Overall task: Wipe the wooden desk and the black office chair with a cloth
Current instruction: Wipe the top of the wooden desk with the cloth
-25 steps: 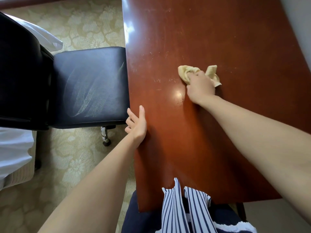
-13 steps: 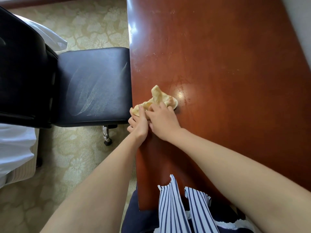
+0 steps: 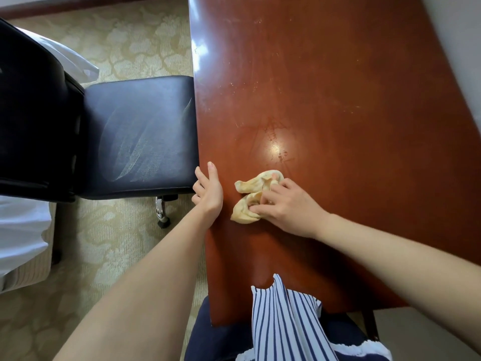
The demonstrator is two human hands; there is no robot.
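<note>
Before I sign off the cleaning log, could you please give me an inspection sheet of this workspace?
Surface: desk, glossy red-brown wood with fine scratches, pale specks and one glare spot.
Job's things: cloth bunched on the desk near its left edge; chair seat beside that edge, with pale streaks on it.
Clutter: nothing seen.
Hands: right hand grips the cloth; left hand rests on the desk edge.
Cables: nothing seen.
Surroundings: patterned carpet; bed with white bedding at far left.
</note>
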